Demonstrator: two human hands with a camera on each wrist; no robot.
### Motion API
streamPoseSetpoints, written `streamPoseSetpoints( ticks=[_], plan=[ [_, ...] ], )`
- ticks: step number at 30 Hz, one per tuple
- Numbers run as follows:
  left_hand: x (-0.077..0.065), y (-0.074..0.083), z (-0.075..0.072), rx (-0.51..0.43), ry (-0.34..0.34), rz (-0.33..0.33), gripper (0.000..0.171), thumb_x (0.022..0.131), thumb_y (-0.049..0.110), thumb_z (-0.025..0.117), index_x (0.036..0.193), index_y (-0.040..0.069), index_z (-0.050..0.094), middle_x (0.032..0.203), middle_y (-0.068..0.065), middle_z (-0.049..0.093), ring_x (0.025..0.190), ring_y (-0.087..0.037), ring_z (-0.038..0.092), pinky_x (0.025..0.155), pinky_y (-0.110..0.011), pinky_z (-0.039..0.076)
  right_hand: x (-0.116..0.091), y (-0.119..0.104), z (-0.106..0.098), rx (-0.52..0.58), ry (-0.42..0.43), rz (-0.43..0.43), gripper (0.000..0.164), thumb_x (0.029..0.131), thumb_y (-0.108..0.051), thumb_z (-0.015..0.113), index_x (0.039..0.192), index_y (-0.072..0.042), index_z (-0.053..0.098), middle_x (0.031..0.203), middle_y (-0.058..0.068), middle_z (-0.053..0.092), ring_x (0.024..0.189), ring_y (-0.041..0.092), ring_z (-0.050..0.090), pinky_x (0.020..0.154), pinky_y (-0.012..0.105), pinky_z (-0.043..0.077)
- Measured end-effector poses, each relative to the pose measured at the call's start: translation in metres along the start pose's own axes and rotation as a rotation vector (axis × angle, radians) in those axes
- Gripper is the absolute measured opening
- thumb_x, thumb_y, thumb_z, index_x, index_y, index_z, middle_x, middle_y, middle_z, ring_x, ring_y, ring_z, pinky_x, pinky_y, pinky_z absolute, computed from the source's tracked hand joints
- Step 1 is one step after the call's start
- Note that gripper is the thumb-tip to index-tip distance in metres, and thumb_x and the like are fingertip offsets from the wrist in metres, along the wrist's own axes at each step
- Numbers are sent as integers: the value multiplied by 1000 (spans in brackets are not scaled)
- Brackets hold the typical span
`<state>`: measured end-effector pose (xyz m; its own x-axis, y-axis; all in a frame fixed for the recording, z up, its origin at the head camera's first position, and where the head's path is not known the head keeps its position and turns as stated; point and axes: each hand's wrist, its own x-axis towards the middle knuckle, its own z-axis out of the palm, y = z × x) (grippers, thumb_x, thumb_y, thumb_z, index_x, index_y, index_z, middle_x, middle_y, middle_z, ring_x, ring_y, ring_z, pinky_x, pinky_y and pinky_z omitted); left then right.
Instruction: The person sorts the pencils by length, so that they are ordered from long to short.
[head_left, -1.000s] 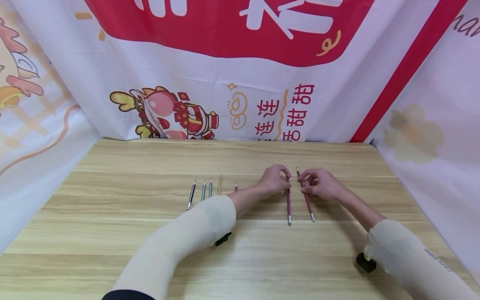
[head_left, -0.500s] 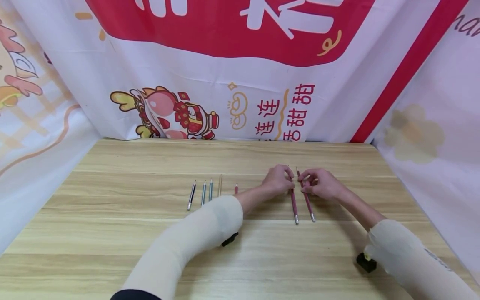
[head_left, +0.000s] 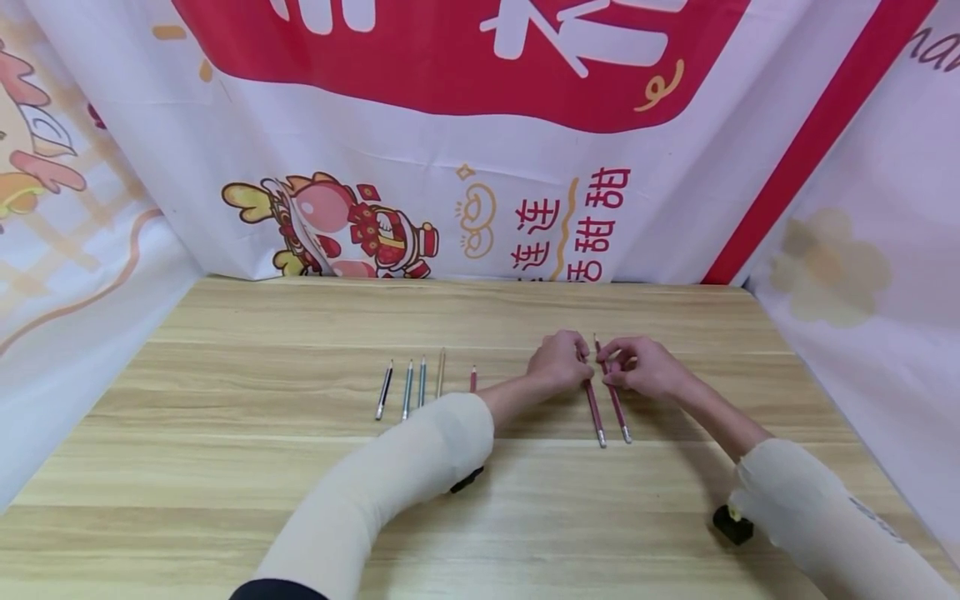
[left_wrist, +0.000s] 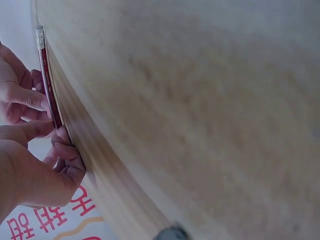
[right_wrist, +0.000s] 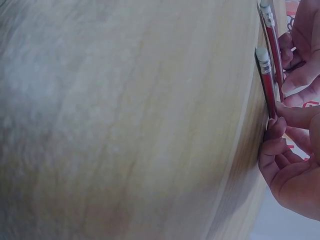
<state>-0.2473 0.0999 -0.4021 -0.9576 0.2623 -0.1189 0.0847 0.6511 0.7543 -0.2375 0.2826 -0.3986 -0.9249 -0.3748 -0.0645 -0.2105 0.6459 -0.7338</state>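
Two dark red pencils with white erasers lie side by side at the right of the table, slanting the same way, tips toward the back. My left hand (head_left: 558,362) pinches the left red pencil (head_left: 595,414) between thumb and fingers, covering its upper part. My right hand (head_left: 641,367) pinches the right red pencil (head_left: 618,414) near its middle; its tip shows above the fingers. In the left wrist view a red pencil (left_wrist: 46,75) runs down into the left fingertips. Both metal-banded eraser ends show in the right wrist view, the nearer red pencil (right_wrist: 268,87) gripped by my right fingers.
Left of my hands, a row of pencils lies on the wooden table (head_left: 247,467): a dark pencil (head_left: 385,389), two teal pencils (head_left: 407,389), a tan one (head_left: 441,371) and a short visible piece of a red one (head_left: 473,379). A printed cloth (head_left: 450,142) hangs behind.
My left hand has slid its red pencil to the right, closer to the other, and its eraser end has swung right so it slants. The right hand has stayed in place.
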Motion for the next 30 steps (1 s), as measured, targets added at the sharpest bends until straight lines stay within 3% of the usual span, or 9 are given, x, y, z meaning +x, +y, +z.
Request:
streamPoseSetpoints(
  ticks=[12,30],
  plan=[
    [-1,1,0,59,-22,25,16,86,8,80,97,10,70,84,3,64,73,-13,58,65,-25,47,1,2,-1,-29,-11,34,27,89,4,75,114,7,67,86,13,68,76,19,59,57,24,47],
    [-2,0,-2,82,-49,52,20,85,11,83,100,10,71,87,3,66,74,-12,58,67,-23,47,-2,2,-1,8,-26,17,24,92,4,72,116,6,66,87,12,66,74,20,58,56,24,48]
  ],
)
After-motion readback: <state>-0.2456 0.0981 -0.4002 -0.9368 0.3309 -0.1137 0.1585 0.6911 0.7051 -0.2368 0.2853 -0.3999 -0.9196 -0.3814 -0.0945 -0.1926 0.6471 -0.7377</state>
